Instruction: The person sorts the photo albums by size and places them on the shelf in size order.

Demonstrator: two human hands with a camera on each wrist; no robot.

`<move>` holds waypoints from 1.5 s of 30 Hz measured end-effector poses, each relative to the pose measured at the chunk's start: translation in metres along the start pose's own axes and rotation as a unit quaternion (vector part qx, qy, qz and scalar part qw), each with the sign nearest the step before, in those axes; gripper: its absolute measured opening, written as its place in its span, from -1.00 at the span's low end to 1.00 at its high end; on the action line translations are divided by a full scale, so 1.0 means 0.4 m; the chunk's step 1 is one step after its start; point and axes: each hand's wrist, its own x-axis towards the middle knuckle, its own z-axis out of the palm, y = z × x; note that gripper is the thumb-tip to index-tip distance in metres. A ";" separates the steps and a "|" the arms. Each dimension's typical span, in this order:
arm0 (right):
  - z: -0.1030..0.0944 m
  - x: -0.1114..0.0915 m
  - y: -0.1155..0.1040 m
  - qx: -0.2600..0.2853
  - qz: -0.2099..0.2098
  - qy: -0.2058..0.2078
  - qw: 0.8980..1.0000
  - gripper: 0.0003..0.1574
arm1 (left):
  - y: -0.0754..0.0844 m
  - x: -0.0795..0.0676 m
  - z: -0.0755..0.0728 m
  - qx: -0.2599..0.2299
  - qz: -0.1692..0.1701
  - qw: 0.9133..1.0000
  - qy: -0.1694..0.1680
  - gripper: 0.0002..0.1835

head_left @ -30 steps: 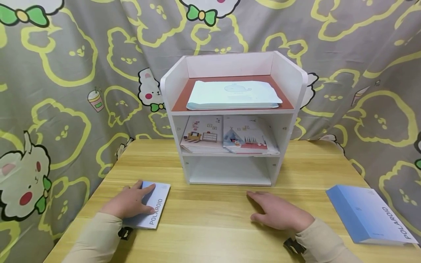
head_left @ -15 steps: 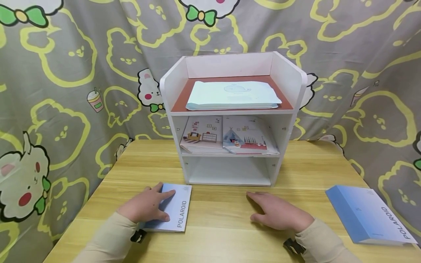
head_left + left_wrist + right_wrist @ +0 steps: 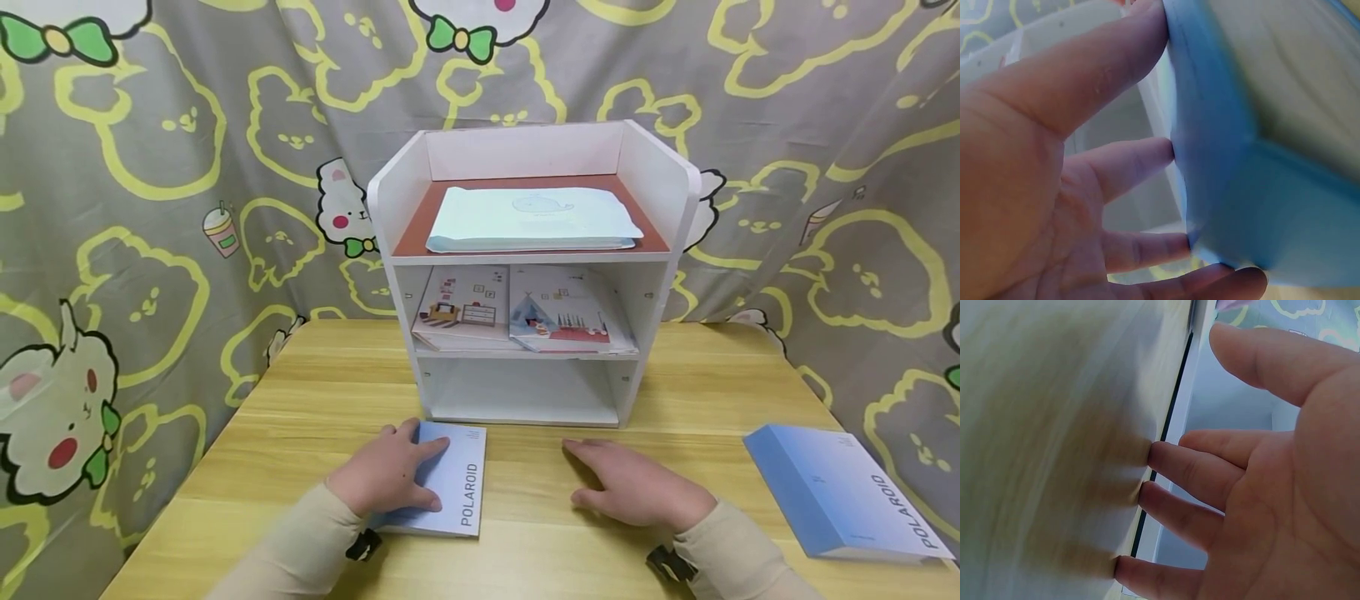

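Note:
A blue-and-white book marked POLAROID (image 3: 456, 479) lies flat on the table, left of centre and in front of the shelf. My left hand (image 3: 386, 473) rests over its left part with spread fingers, thumb toward the printed word. In the left wrist view those fingertips (image 3: 1163, 149) touch the blue cover, and the cream page edges of the book (image 3: 1297, 69) show. My right hand (image 3: 637, 485) rests on the wood before the shelf, holding nothing. Its fingertips (image 3: 1159, 450) press the tabletop in the right wrist view.
A white three-level shelf (image 3: 647, 333) stands at the back centre. A whale-printed white packet (image 3: 525, 215) is on its top level, and illustrated books (image 3: 468, 304) fill the middle one. Another thick POLAROID book (image 3: 832, 492) lies at the table's right edge. Patterned grey curtains (image 3: 292, 50) hang behind.
The left hand and the POLAROID book under it have slid rightward across the table, toward the middle. The right hand, the shelf and the other POLAROID book have stayed in place.

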 end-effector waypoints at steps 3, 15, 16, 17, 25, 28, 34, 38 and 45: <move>-0.001 -0.002 -0.001 -0.002 -0.004 0.004 1.000 -0.06 | 0.026 0.013 0.004 0.002 0.005 1.000 0.001 -0.06; 0.004 0.003 -0.002 -0.005 0.008 0.004 1.000 -0.06 | 0.111 0.055 0.018 0.042 0.065 0.997 0.028 -0.04; 0.004 0.002 -0.001 -0.006 0.009 0.005 1.000 -0.06 | 0.120 0.060 0.018 0.046 0.068 0.996 0.029 -0.04; 0.004 0.002 0.000 -0.007 0.010 0.005 1.000 -0.07 | 0.130 0.065 0.019 0.049 0.072 0.996 0.031 -0.04; 0.011 -0.001 -0.023 -0.040 -0.029 0.012 0.999 -0.09 | 0.197 0.088 0.029 0.043 0.071 0.996 0.039 0.00; 0.014 -0.007 -0.051 -0.052 -0.047 0.003 0.998 -0.10 | 0.198 0.083 0.037 0.015 0.067 0.997 0.047 0.03; 0.021 -0.022 -0.094 -0.096 -0.051 -0.002 0.994 -0.08 | 0.170 0.042 0.051 -0.063 0.062 0.996 0.033 0.03; 0.023 -0.025 -0.097 -0.100 -0.039 0.000 0.994 -0.08 | 0.158 0.012 0.045 -0.110 0.069 0.991 0.022 -0.03; 0.025 -0.021 -0.090 -0.083 -0.034 -0.006 0.996 -0.07 | 0.151 0.002 0.036 -0.168 0.081 0.982 0.037 -0.14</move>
